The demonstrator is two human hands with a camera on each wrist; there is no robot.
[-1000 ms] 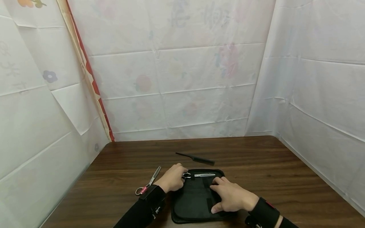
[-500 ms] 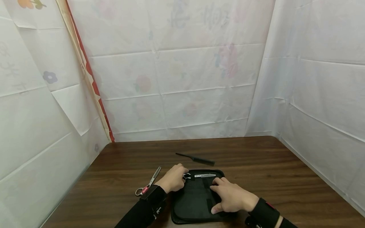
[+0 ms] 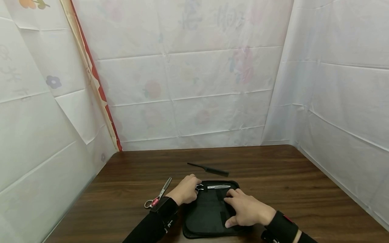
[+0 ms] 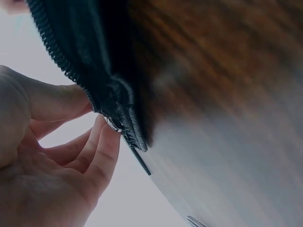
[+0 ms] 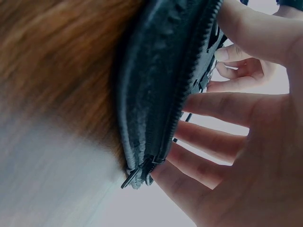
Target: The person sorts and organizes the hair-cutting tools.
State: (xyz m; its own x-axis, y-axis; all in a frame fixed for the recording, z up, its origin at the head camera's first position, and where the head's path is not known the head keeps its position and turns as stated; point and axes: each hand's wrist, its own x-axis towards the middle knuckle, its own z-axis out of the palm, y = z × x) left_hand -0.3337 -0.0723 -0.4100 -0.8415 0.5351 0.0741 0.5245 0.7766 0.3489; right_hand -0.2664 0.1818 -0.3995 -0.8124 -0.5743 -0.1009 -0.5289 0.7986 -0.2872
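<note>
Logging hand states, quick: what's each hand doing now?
Left hand: at the scissors in the black case; whether it grips them cannot be told.
Right hand: open, touching the case.

Below centre we see a black tail comb (image 3: 211, 169) lying on the brown table (image 3: 285, 182), its thin handle pointing left, and at lower left silver scissors (image 3: 161, 193) with a red patch near the rings. Across the upper frame we see creased white sheets (image 3: 197, 81), a grey flower print (image 3: 53, 81) at left, and a red-edged cream strip (image 3: 100, 90) slanting down the left side.
</note>
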